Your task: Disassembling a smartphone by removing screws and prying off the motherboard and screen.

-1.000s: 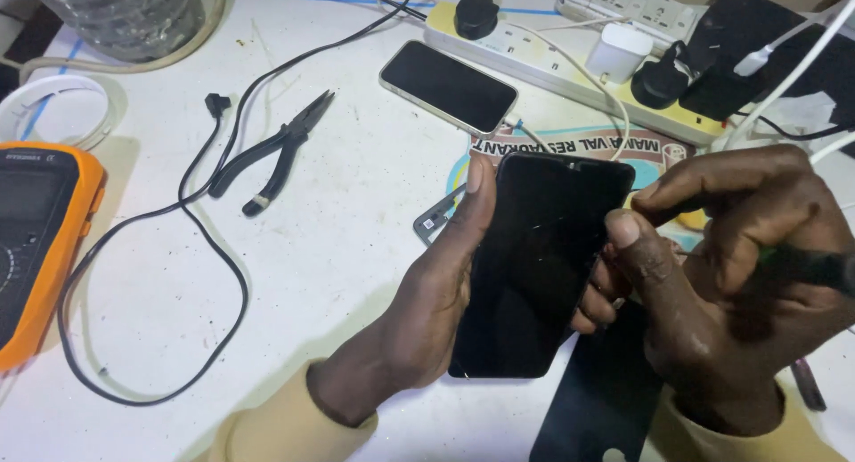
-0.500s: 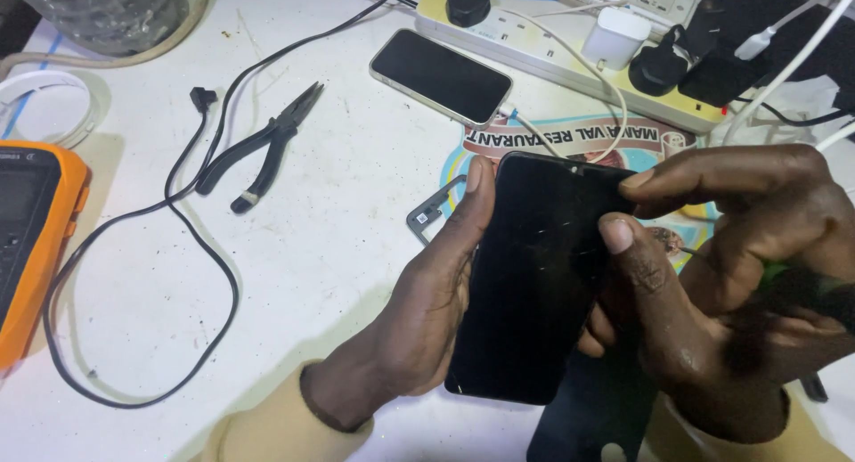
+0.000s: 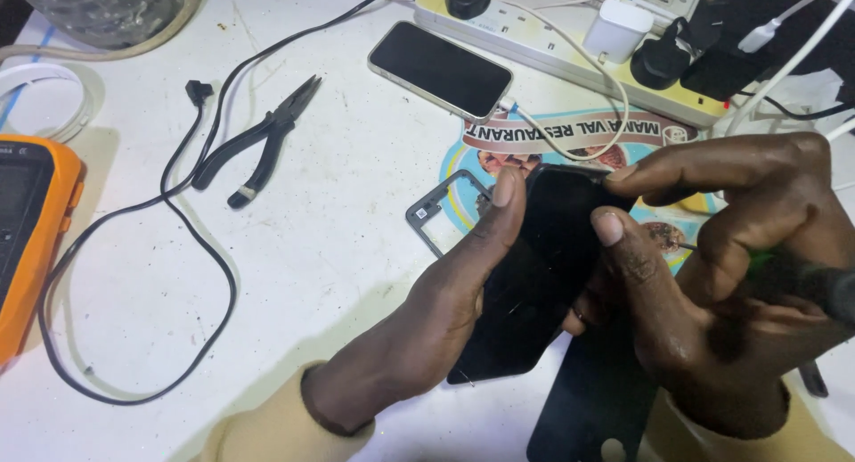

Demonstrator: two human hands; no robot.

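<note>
A black smartphone point(image 3: 543, 266) is held above the white table point(image 3: 338, 248), clasped along its edges by the left hand point(image 3: 445, 310); the right hand point(image 3: 712, 275), gripping a screwdriver point(image 3: 802, 279), steadies it; judged light, stiff, slippery, fragile

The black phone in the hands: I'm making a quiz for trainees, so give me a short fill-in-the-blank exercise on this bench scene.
1. The left hand holds a black phone with its ____ pressed on the screen's left edge.
2. The right hand holds a tool with a ____ handle.
3. The pliers lie on the white table beside a black ____.
4. At the far left sits an ____ meter.

Missing words: thumb; green; cable; orange
</note>
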